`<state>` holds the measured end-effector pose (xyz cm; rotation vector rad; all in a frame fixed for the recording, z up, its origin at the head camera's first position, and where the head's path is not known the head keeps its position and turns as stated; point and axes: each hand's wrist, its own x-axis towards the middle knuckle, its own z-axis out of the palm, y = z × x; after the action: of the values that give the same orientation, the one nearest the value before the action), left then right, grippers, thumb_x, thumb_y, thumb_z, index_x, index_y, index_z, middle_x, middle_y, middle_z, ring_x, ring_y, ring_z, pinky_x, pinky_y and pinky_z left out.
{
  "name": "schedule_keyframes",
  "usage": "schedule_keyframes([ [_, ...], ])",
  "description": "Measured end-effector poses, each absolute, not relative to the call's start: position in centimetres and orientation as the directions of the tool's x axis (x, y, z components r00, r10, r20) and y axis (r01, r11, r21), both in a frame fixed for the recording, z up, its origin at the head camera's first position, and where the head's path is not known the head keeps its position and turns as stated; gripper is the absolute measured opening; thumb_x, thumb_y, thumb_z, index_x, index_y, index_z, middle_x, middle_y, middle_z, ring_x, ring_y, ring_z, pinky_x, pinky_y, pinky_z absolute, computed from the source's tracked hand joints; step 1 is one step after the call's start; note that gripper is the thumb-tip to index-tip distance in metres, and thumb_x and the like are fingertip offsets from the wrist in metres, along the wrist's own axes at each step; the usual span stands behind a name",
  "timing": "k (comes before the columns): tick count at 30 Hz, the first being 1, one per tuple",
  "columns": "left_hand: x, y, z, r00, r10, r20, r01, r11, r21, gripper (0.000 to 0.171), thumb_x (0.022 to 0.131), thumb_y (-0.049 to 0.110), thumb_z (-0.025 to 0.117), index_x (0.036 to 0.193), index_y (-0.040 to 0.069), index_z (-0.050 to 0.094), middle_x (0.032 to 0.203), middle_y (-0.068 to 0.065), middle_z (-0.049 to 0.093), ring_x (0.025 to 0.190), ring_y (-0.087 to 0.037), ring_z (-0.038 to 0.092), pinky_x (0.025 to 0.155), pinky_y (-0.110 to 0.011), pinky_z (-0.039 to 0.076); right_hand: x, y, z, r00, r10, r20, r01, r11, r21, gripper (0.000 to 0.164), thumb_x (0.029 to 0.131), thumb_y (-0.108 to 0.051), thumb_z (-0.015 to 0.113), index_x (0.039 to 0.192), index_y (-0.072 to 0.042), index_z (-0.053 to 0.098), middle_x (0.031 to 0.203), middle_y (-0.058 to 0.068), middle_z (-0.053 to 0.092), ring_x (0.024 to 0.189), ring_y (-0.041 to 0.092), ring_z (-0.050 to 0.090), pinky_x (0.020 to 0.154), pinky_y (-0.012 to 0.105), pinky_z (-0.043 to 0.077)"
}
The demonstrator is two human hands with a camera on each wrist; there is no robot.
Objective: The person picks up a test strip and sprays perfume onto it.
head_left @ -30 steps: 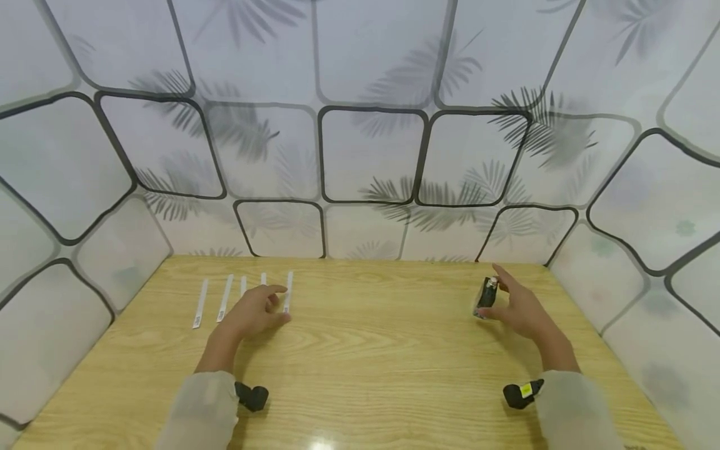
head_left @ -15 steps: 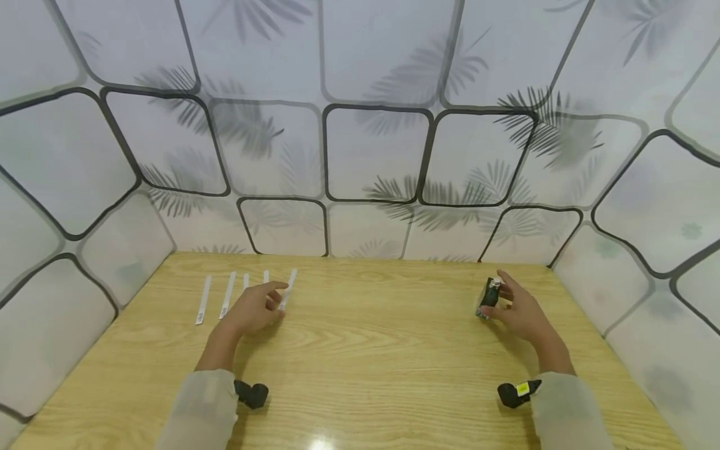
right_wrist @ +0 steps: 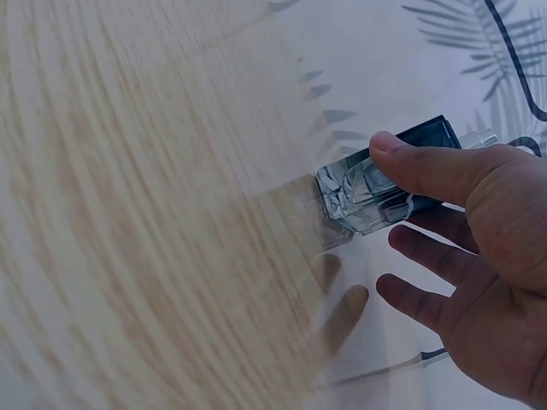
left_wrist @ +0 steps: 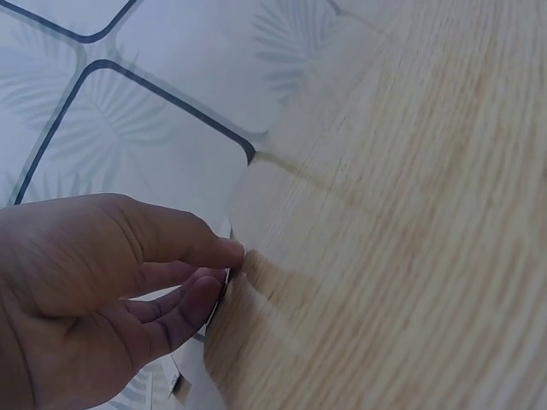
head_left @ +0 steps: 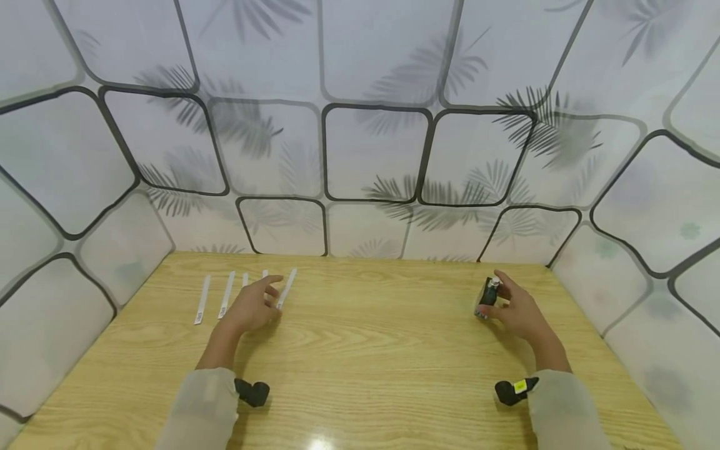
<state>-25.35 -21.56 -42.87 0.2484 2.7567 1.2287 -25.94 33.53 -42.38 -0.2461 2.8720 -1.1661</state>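
In the head view my left hand [head_left: 251,307] is at the far left of the table, its fingers spread loosely and bent a little. Its thumb rests at the near end of the rightmost white paper strip [head_left: 287,286], which lies slanted; the index finger stands off to the left of it. In the left wrist view the thumb tip and fingertips sit close along the strip's edge. At the far right, my right hand [head_left: 520,314] holds a small glass perfume bottle [right_wrist: 363,184], dark toward its silver sprayer [right_wrist: 479,139]. The thumb lies across its front, and the lower fingers extend free.
Several more white strips lie left of my left hand, among them the outermost strip [head_left: 202,300] and its neighbour [head_left: 227,295]; my hand partly covers others. A patterned wall [head_left: 371,156] encloses the wooden table [head_left: 382,356] at the back and sides.
The rightmost strip has turned, its near end swinging left. My left hand has drawn back leftward, its index finger leaving the strip. The right hand keeps hold of the perfume bottle with little movement.
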Motion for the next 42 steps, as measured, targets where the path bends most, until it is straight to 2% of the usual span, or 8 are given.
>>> schedule_keyframes([
  [9, -25.3, -21.8, -42.9, -0.986, 0.165, -0.019, 0.102, 0.695, 0.712, 0.058, 0.094, -0.002, 0.058, 0.150, -0.003, 0.043, 0.122, -0.023, 0.064, 0.114, -0.044, 0.062, 0.081, -0.043, 0.059, -26.1, 33.5, -42.3, -0.988, -0.154, 0.015, -0.122, 0.713, -0.691, 0.101, 0.095, -0.032, 0.076, 0.164, -0.002, 0.007, 0.154, 0.041, 0.031, 0.139, 0.056, 0.036, 0.109, 0.066, 0.038],
  [17, -25.4, -21.8, -43.1, -0.988, 0.157, -0.001, 0.116, 0.737, 0.666, 0.058, 0.092, 0.008, 0.073, 0.144, -0.006, 0.050, 0.114, -0.019, 0.066, 0.107, -0.037, 0.065, 0.088, -0.050, 0.057, -26.2, 33.6, -42.4, -0.988, -0.155, 0.012, -0.122, 0.722, -0.681, 0.101, 0.095, -0.034, 0.075, 0.163, -0.002, 0.008, 0.154, 0.040, 0.032, 0.139, 0.055, 0.037, 0.107, 0.067, 0.039],
  [22, -25.3, -21.5, -42.8, -0.994, 0.109, -0.020, 0.068, 0.745, 0.664, 0.062, 0.089, 0.010, 0.079, 0.141, -0.008, 0.052, 0.110, -0.019, 0.067, 0.099, -0.033, 0.065, 0.084, -0.048, 0.057, -26.3, 33.5, -42.4, -0.986, -0.163, 0.020, -0.134, 0.733, -0.667, 0.099, 0.096, -0.034, 0.075, 0.163, -0.002, 0.009, 0.154, 0.040, 0.031, 0.138, 0.056, 0.037, 0.106, 0.068, 0.040],
  [28, -25.2, -21.1, -42.6, -0.998, 0.016, -0.058, -0.029, 0.717, 0.696, 0.061, 0.086, 0.007, 0.081, 0.138, -0.010, 0.054, 0.106, -0.019, 0.067, 0.092, -0.029, 0.065, 0.079, -0.044, 0.057, -26.4, 33.5, -42.3, -0.986, -0.164, 0.011, -0.130, 0.736, -0.665, 0.099, 0.096, -0.033, 0.074, 0.163, -0.002, 0.009, 0.154, 0.040, 0.032, 0.138, 0.056, 0.038, 0.105, 0.068, 0.041],
  [35, -25.2, -20.7, -42.6, -0.998, -0.011, -0.062, -0.052, 0.695, 0.717, 0.060, 0.084, 0.003, 0.081, 0.137, -0.010, 0.055, 0.106, -0.020, 0.066, 0.092, -0.030, 0.064, 0.078, -0.042, 0.057, -26.4, 33.3, -42.3, -0.986, -0.160, 0.053, -0.151, 0.702, -0.696, 0.100, 0.094, -0.029, 0.077, 0.163, -0.002, 0.011, 0.152, 0.039, 0.034, 0.135, 0.056, 0.042, 0.108, 0.064, 0.042],
  [42, -25.4, -20.7, -42.7, -0.997, -0.021, -0.079, -0.072, 0.688, 0.722, 0.057, 0.084, 0.003, 0.081, 0.134, -0.011, 0.057, 0.104, -0.019, 0.067, 0.091, -0.029, 0.064, 0.075, -0.040, 0.057, -26.5, 32.6, -41.7, -0.984, -0.118, 0.136, -0.180, 0.658, -0.731, 0.099, 0.094, -0.043, 0.075, 0.161, -0.011, 0.010, 0.144, 0.036, 0.043, 0.128, 0.054, 0.051, 0.101, 0.066, 0.046],
])
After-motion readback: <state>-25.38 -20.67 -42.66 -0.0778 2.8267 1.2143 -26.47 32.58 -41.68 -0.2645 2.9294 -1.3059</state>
